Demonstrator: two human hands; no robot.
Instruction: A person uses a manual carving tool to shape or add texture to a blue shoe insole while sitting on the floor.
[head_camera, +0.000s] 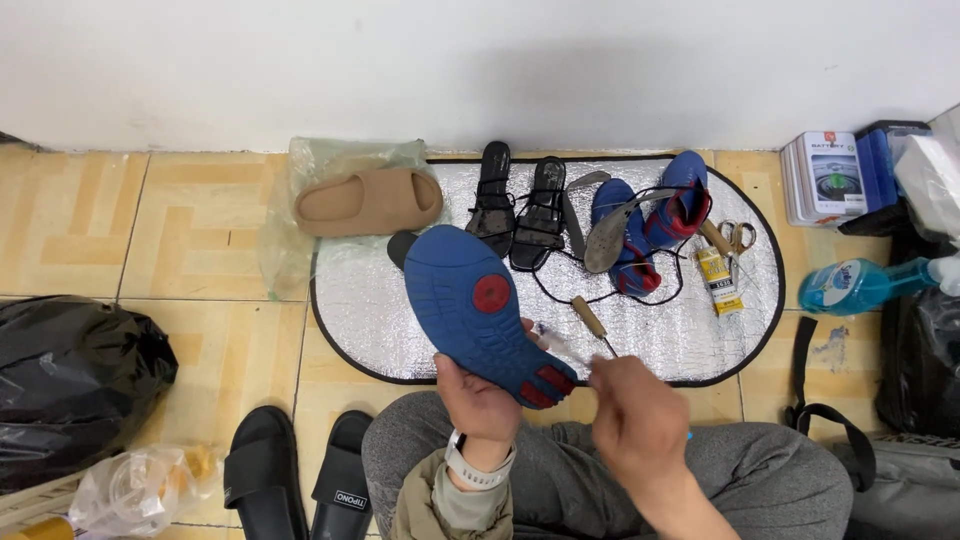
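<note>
My left hand (482, 398) grips a blue shoe (475, 307) by its heel end, sole up, showing a red round patch and red heel pads. My right hand (632, 415) is closed on a small clear tube or syringe-like applicator (556, 343), its tip pointing at the edge of the sole near the heel. A wooden-handled awl (590, 320) lies on the silver mat (360, 310) just beyond my right hand. A watch is on my left wrist.
On the mat lie black strappy sandals (520, 205), a blue and red shoe (650, 220) with loose insoles, scissors (738, 238) and a yellow glue tube (717, 280). A tan slide (368, 200) sits on plastic. Black slides (295, 480), black bag (75, 375), blue spray bottle (860, 285) surround.
</note>
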